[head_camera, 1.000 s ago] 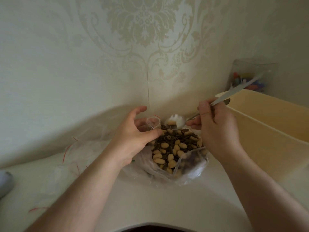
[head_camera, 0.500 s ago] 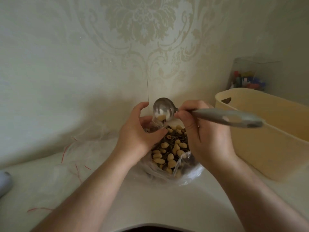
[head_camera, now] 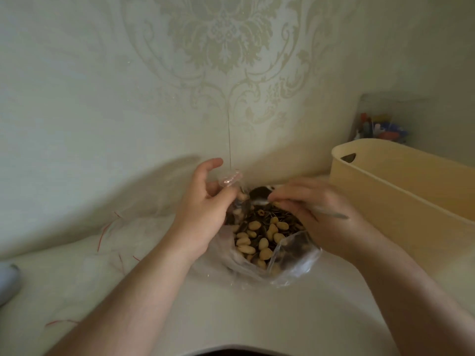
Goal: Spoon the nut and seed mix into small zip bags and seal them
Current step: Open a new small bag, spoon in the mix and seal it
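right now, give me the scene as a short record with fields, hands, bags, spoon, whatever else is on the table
left hand: left hand holds the small zip bag upright by its mouth
right hand: right hand grips the spoon
spoon: bowl down at the nut and seed mix, handle pointing right
mix: peanuts and dark seeds in an open clear big bag on the table
spare bags: empty zip bags with red strips, left of the hands
bin: beige bin to the right
back right: clear container with colourful items
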Tool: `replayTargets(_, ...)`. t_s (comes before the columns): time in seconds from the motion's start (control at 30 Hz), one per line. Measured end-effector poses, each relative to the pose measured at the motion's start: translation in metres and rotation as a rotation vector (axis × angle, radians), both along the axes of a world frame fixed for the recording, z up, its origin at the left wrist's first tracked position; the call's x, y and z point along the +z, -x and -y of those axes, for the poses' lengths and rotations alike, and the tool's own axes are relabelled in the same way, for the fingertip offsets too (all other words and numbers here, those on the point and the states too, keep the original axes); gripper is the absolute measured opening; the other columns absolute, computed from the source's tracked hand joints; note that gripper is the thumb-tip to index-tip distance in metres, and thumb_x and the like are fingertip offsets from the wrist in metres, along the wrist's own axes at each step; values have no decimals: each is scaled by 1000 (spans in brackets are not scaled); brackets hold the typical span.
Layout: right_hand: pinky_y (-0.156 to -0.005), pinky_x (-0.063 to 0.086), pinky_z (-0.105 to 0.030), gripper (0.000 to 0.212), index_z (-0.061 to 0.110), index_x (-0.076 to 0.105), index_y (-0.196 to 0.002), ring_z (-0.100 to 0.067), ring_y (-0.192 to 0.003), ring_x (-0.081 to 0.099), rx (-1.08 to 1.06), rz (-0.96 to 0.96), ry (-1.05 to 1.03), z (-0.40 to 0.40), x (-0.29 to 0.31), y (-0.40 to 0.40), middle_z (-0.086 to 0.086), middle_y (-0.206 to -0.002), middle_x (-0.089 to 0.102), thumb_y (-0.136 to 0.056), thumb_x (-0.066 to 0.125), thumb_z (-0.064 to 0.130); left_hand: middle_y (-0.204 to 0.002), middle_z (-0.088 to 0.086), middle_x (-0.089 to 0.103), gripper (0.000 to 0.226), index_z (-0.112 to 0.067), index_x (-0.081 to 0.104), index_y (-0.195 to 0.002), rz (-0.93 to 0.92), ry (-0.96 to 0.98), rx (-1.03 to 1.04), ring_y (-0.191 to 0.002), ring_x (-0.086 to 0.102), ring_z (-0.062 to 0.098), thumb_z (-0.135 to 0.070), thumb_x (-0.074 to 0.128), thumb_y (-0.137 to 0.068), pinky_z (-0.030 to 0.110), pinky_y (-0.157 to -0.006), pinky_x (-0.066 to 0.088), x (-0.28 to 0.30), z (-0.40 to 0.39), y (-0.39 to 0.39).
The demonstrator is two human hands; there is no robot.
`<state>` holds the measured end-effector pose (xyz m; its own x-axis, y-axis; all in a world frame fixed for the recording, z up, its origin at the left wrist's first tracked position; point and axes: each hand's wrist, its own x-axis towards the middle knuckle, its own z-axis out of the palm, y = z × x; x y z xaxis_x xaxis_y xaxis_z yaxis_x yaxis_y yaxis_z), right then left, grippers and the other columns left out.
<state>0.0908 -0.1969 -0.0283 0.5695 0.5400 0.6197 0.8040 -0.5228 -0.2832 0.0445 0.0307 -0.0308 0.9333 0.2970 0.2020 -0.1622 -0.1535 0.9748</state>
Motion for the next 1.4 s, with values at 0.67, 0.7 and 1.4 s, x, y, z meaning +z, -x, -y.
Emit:
replayTargets(0.67, -79, 56, -24, 31, 44, 69, -121, 4, -90, 68, -84, -573, -268, -41, 6, 21, 21, -97, 74, -91, 75, 48, -125, 6, 75, 55, -34, 51, -145, 127, 144, -212, -120, 70, 20, 3, 56, -104, 32, -99, 56, 0, 15, 0)
replayTargets(0.7, -81, 58, -24, 25, 41, 72, -118, 3, -91, 70, -56, -600, -329, -42, 7, 22, 20, -97, 76, -93, 76, 40, -126, 6, 75, 53, -33, 52, -144, 132, 158, -217, -121, 70, 19, 1, 59, -103, 30, -97, 56, 0, 15, 1)
replayTargets(1.4, -103, 56, -45, 38, -1, 63, -133, -38, -119, 69, 406, -1132, -878, -43, -2, 16, -23, -126, 71, -96, 64, 3, -104, -6, 76, 14, -37, 72, -100, 22, 105, -312, -92, 68, 8, -41, 73, -86, 23, -69, 53, -7, 15, 3)
